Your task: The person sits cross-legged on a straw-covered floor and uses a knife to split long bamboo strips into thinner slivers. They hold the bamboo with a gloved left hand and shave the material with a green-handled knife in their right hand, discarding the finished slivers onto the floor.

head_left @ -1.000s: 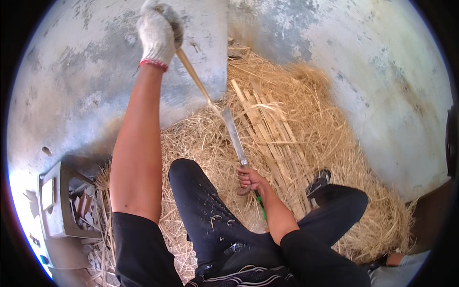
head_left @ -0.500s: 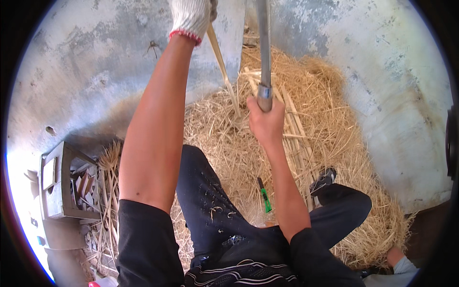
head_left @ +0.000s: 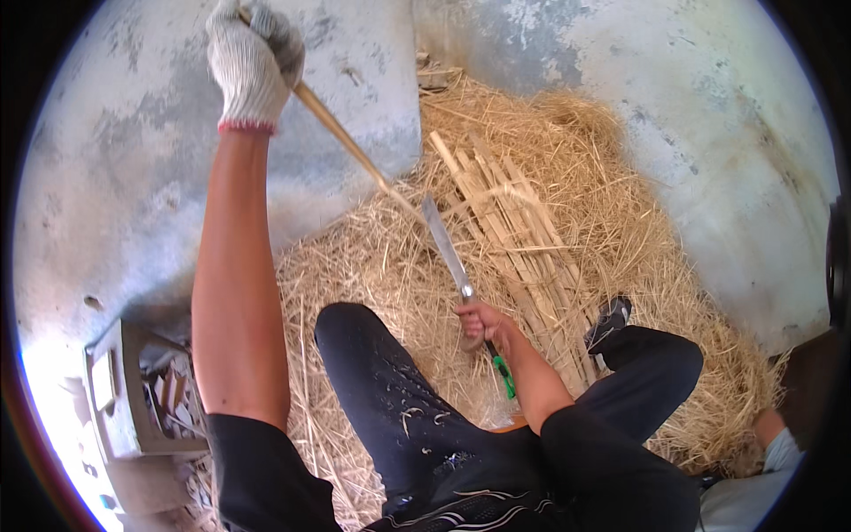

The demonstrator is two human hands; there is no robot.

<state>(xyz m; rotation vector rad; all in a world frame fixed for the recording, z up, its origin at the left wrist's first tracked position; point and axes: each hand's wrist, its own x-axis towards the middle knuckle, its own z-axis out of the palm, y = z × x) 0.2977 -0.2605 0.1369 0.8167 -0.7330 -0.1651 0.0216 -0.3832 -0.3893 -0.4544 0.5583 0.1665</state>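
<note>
- Thin stick (head_left: 341,140) slants from the gloved left hand (head_left: 252,66) down near the tip of the knife (head_left: 447,247), over straw (head_left: 381,266).
- Left fingers curl tightly around the stick.
- Right hand (head_left: 487,324): bare fingers wrapped around the knife's handle.
- Wavy white lines (head_left: 474,493) mark the dark shirt (head_left: 612,474).

Smooth metal, matt knit, rough shavings (head_left: 612,230)
The knife (head_left: 448,248) gleams dully; the wooden stick (head_left: 341,134) looks smooth, the glove (head_left: 244,75) ribbed, the walls (head_left: 142,177) patchy.
</note>
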